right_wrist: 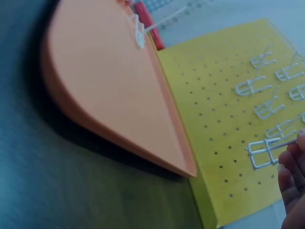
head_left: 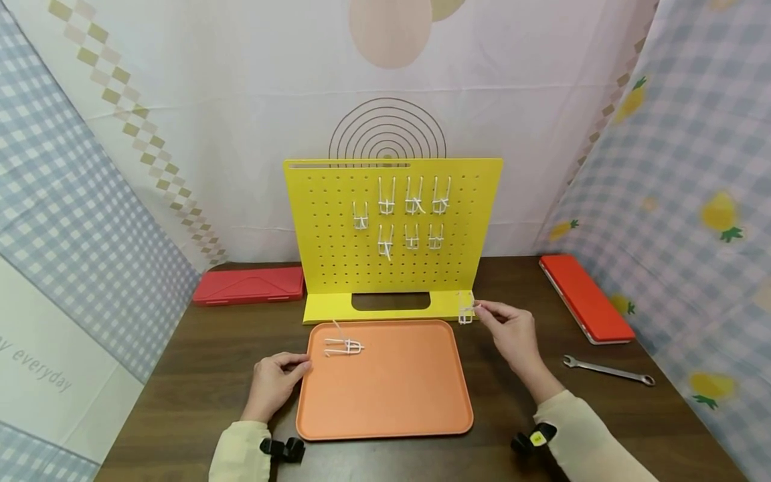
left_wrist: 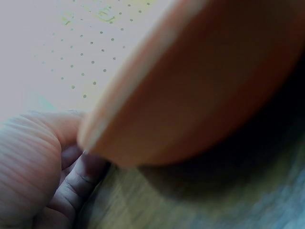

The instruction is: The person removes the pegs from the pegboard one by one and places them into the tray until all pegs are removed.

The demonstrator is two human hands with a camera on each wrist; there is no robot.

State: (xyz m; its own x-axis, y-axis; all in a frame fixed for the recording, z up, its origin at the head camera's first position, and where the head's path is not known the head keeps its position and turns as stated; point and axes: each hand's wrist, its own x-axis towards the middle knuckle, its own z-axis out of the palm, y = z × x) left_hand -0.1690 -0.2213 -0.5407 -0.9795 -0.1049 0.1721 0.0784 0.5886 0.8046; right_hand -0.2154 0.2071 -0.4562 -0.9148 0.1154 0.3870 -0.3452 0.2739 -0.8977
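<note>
My right hand (head_left: 512,335) pinches a white wire pegboard hook (head_left: 466,313) by its prong, in front of the lower right corner of the yellow pegboard (head_left: 322,234). In the right wrist view the held hook (right_wrist: 259,160) shows its looped end pointing away from the fingertips. Several similar hooks hang in the board's upper and middle part, in two uneven rows. At the left, my left hand (head_left: 271,385) pinches the rim of the orange tray (head_left: 397,388) between thumb and fingers. Another white hook (head_left: 348,346) lies in the tray's upper left corner.
A dark red case (head_left: 249,286) lies left of the board. On the right side lie a bright red case (head_left: 587,298) and a metal wrench (head_left: 608,369). Patterned cloths (head_left: 241,120) enclose the wooden table (head_left: 175,381) at the back and both sides.
</note>
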